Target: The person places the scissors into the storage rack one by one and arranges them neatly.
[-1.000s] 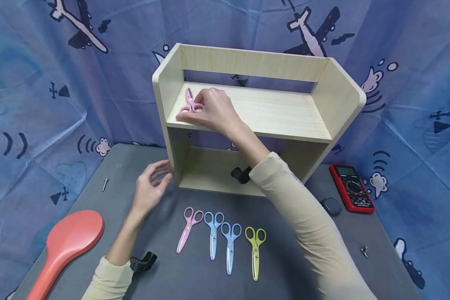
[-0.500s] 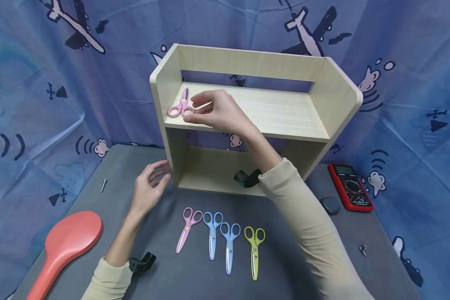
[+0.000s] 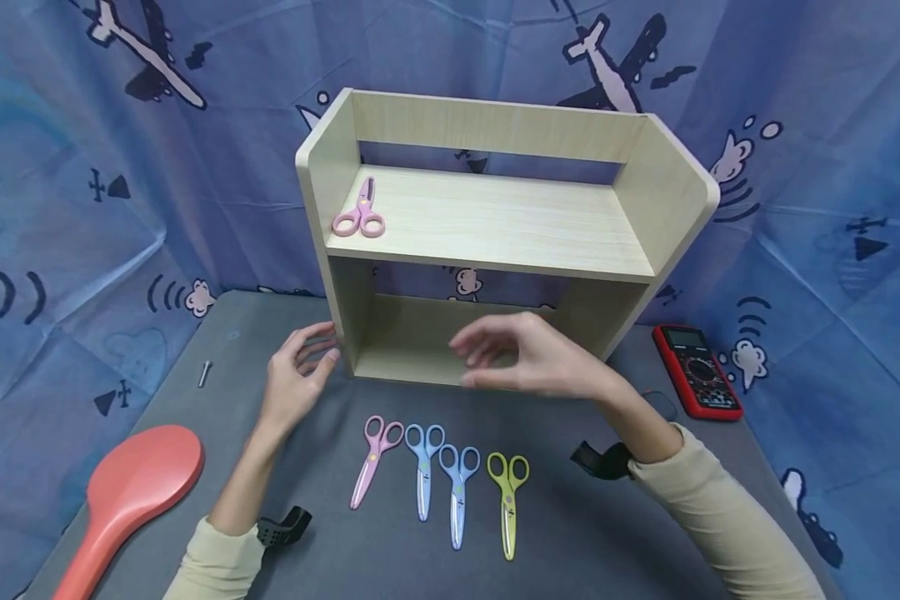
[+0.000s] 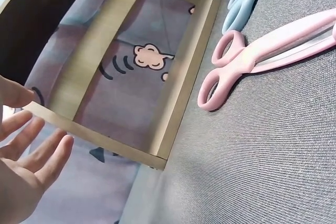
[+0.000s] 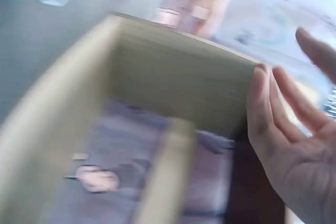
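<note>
A pair of pink scissors (image 3: 361, 213) lies on the upper board of a pale wooden shelf (image 3: 487, 225), near its left side, blades pointing back. My right hand (image 3: 532, 354) is in front of the lower compartment, fingers loosely bent and holding nothing. By the shelf's left side panel rests my left hand (image 3: 298, 375), fingers relaxed at the panel's edge. On the grey table, in a row, are more pink scissors (image 3: 376, 458), blue scissors (image 3: 423, 468), a second blue pair (image 3: 459, 493) and yellow-green scissors (image 3: 508, 502), handles toward the shelf.
A large red spoon-shaped object (image 3: 138, 479) lies at the left, with a bolt (image 3: 205, 374) behind it. At the right is a red multimeter (image 3: 697, 372). A dark mouse-like object is partly hidden behind my right forearm. Patterned blue cloth (image 3: 225, 167) hangs around the table.
My right hand has let go of the pink scissors on the upper board and come down and to the right, toward the front of the lower compartment. My left hand has stayed in place.
</note>
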`<state>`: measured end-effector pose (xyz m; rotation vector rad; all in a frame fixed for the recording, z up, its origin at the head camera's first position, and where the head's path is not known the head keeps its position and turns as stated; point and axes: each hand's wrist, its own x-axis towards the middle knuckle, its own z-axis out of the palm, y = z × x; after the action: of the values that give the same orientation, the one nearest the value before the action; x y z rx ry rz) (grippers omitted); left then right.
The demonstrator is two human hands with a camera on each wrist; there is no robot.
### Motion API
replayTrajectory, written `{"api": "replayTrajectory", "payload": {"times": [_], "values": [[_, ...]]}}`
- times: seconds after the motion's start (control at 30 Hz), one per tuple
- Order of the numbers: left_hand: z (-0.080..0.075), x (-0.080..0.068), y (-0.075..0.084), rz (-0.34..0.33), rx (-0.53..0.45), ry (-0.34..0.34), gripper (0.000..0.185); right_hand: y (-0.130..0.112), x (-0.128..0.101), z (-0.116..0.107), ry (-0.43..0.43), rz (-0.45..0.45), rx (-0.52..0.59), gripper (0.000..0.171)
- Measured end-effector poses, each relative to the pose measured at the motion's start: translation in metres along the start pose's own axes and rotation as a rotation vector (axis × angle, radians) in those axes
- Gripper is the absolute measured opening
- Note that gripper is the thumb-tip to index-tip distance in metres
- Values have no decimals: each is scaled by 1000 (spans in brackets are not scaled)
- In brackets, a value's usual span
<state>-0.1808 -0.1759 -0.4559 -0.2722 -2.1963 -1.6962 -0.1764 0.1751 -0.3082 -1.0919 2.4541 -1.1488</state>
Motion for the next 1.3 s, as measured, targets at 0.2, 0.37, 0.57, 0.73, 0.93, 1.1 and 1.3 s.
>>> {"api": "replayTrajectory", "payload": {"times": [0.2,0.37,0.57,0.73,0.93,1.1,1.3], "values": [[-1,0,-1,-1,7,1,42,67,-40,37,-276,89,29,48],[-1,-1,-2,-5,5,4,42,118,-63,63,-365,122,-7,63],[-1,0,-1,-4,4,1,41,144,-78,73,-335,125,-34,73],[-1,1,-1,-6,2,-6,41,144,-81,71,-327,178,-40,69],[-1,1,0,-3,4,-6,41,138,-87,56,-468,226,31,64],[-1,0,0,-4,8,-3,41,133,-88,46,-699,303,218,51],[-2,1,0,-1,9,-7,41,122,-88,32,-811,341,356,60]]}}
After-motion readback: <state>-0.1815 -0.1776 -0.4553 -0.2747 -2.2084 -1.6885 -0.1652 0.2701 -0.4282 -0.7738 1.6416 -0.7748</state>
